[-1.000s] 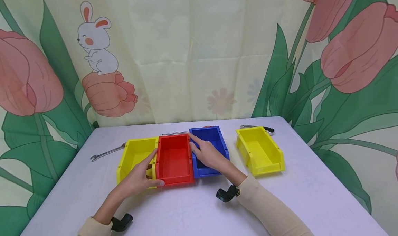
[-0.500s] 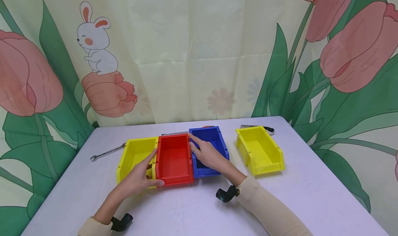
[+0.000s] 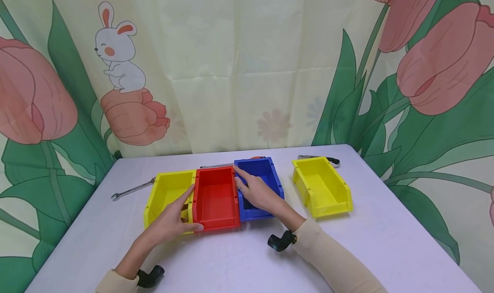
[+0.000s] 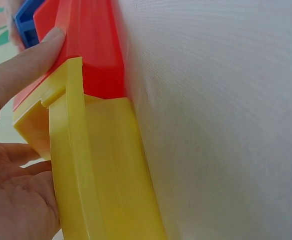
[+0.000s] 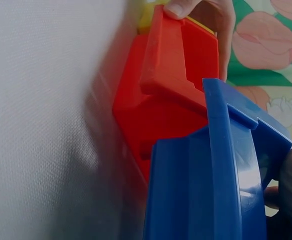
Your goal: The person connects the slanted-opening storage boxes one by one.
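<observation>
A red plastic bin [image 3: 217,198] stands between a yellow bin [image 3: 151,203] on its left and a blue bin [image 3: 266,168] on its right, close side by side. My left hand [image 3: 170,222] grips the red bin at its left side. Its thumb presses the front corner, the index finger lies along the rim, and other fingers dip into the yellow bin. My right hand [image 3: 262,193] reaches across the blue bin. Its extended index finger and thumb touch the red bin's right rim near the back. In the right wrist view the blue bin [image 5: 186,185] hides most of that hand.
A second yellow bin [image 3: 326,185] stands apart at the right, with a black-and-silver tool [image 3: 333,161] behind it. An open-ended wrench [image 3: 131,191] lies at the left. A thin metal shaft [image 3: 216,166] shows behind the red bin. A printed curtain [image 3: 251,70] hangs behind the table.
</observation>
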The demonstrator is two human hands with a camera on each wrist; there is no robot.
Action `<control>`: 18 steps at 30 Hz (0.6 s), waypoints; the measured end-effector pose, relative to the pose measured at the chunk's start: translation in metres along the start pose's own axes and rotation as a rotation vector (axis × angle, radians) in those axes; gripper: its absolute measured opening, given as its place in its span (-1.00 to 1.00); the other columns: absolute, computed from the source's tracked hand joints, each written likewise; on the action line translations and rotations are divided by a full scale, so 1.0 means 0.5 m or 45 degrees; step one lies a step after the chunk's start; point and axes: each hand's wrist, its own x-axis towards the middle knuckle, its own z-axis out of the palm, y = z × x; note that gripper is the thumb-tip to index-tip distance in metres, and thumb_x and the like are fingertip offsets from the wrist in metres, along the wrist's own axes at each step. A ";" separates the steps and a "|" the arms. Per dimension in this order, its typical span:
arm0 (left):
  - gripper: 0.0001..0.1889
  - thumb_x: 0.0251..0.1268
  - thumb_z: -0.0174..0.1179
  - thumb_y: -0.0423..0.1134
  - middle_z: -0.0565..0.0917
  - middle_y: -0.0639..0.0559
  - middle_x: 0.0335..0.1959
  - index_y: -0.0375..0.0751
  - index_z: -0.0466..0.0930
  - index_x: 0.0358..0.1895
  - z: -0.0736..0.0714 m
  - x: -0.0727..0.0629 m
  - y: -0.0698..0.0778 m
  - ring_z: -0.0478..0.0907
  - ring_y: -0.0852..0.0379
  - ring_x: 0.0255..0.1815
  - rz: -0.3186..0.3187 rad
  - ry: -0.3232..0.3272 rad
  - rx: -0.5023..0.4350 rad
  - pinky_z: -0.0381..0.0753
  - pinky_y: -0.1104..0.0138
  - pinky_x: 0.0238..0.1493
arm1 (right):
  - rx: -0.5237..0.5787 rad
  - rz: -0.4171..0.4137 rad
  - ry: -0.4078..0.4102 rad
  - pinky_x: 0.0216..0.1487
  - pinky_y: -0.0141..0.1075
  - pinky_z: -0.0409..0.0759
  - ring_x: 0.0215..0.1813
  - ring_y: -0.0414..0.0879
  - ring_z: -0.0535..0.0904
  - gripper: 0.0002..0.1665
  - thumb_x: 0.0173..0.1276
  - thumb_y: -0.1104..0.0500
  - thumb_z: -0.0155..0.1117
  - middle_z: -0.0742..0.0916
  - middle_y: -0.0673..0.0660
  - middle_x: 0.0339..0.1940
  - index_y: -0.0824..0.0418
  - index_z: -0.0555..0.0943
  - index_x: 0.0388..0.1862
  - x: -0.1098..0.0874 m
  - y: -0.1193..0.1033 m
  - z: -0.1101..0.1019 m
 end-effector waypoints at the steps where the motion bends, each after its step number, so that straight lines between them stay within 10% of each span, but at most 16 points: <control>1: 0.32 -0.02 0.69 -0.13 0.30 -0.19 0.66 0.07 -0.06 0.76 0.000 0.000 0.000 0.48 -0.32 0.50 -0.001 -0.001 -0.001 0.84 0.08 0.10 | 0.003 0.001 -0.001 -0.54 -0.48 0.30 -0.65 -0.16 0.30 -0.31 0.76 -0.04 -0.06 0.43 0.00 -0.64 -0.07 0.12 0.77 0.000 0.000 0.001; 18: 0.31 -0.02 0.69 -0.11 0.30 -0.17 0.66 0.08 -0.06 0.77 -0.001 0.000 0.001 0.52 -0.28 0.47 -0.001 -0.002 -0.008 0.84 0.11 0.10 | -0.014 -0.022 -0.011 -0.51 -0.44 0.28 -0.63 -0.18 0.28 -0.30 0.76 -0.04 -0.06 0.44 -0.02 -0.60 0.00 0.13 0.77 -0.003 0.016 0.015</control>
